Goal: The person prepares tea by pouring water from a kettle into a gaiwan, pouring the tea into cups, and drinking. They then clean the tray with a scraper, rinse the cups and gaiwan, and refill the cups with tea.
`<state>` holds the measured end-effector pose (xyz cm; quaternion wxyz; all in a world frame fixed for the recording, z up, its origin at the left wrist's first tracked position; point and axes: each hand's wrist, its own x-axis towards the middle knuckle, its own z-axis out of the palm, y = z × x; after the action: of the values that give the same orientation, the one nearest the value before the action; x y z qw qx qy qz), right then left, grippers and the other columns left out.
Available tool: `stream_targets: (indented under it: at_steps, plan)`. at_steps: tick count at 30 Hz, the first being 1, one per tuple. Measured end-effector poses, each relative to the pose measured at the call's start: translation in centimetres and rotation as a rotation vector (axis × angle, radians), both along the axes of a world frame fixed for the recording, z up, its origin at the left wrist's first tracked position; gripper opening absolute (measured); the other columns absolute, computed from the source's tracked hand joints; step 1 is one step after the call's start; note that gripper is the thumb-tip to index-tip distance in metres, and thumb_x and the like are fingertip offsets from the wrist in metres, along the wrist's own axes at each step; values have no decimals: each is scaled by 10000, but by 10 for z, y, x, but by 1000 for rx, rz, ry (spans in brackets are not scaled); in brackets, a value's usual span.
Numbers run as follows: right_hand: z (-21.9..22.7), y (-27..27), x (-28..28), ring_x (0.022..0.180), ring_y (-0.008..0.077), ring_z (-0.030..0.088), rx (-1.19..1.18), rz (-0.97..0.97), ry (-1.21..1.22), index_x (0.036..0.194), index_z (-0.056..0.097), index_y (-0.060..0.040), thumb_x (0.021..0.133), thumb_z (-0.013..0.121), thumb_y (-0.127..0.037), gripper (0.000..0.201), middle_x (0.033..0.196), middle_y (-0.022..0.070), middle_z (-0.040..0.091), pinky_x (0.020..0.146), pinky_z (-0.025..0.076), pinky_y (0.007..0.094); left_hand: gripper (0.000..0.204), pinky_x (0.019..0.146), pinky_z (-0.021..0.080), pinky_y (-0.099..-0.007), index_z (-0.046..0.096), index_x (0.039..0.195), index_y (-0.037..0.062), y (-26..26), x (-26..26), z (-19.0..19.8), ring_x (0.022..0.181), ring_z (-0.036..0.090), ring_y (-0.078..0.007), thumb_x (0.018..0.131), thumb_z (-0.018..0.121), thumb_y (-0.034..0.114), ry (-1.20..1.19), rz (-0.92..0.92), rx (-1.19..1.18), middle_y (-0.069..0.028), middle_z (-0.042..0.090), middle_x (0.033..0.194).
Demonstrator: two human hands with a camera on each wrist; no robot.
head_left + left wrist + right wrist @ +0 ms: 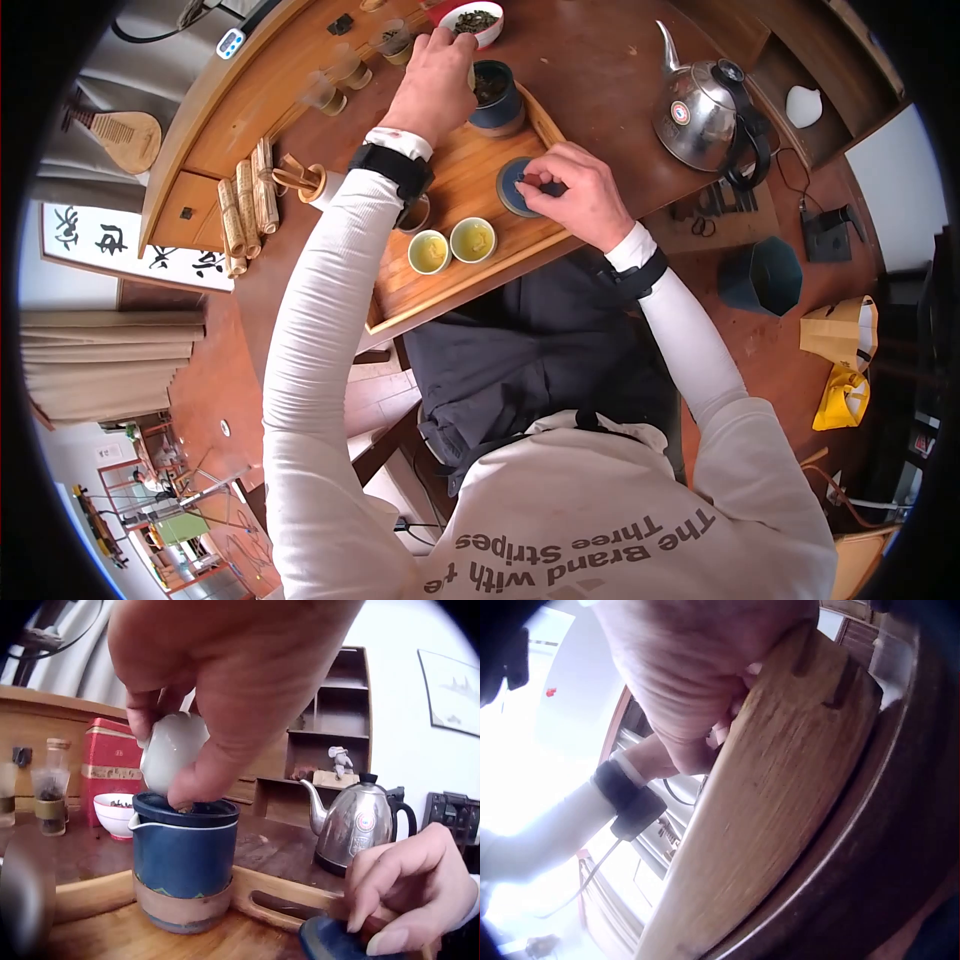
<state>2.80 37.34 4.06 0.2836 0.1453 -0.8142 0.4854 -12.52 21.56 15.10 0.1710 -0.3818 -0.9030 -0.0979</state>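
Observation:
My left hand (437, 85) grips a small glossy white ceramic vessel (174, 750) with a wavy edge, tilted over the mouth of a blue teapot (184, 859). Dark tea leaves show inside the teapot in the head view, and a brown band circles its lower part. A round blue lid (515, 190) lies on the wooden tray (400, 305). There my right hand (582, 195) pinches at the middle of the lid with thumb and forefinger. Two cups of yellow tea, one cup (429, 252) beside another cup (473, 241), stand at the tray's near side.
A steel kettle (700, 115) stands to the right on the table. Past the left hand are a white bowl of tea leaves (116, 816), a red box (112, 769) and several small glass jars. Bamboo rolls (245, 210) and a holder of wooden tools (305, 180) are at left.

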Motion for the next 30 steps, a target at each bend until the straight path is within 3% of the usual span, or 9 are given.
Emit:
stream_targets:
  at_steps: [9,11,14,27,30]
  plan:
    - [-2,4,0,788,259,664,82,2,21,837,686,-51,788,820,-123,159,796,58,645,707,550,385,468,1036,501,-442,633,1193,1,4,-2,10,1173,557,-368,736,660,-96,238,-270,-189,-171,603,1197]
    - [-2,4,1,788,258,664,72,5,13,836,687,-53,787,820,-123,158,796,57,646,710,550,383,573,1012,496,-439,620,1287,34,2,1,11,1140,554,-360,743,583,-139,275,-313,-196,-137,591,1204]
    - [-1,4,2,784,257,664,62,5,6,838,690,-55,786,820,-122,155,795,55,649,713,550,380,564,1013,491,-436,612,1309,46,-2,2,14,1147,551,-338,768,582,-111,308,-320,-256,-118,589,1211]
    - [-2,0,2,758,239,664,59,-33,-14,858,709,-46,788,823,-112,149,790,54,669,691,555,371,496,994,503,-425,631,1258,49,-10,4,12,1149,574,-340,772,651,-47,405,-407,-165,-116,601,1220]
    - [-1,1,3,759,228,673,81,-46,-10,869,713,-41,794,826,-115,155,795,56,674,689,557,353,477,999,502,-434,642,1237,41,-14,8,10,1152,580,-361,769,733,27,281,-365,48,-131,626,1191]
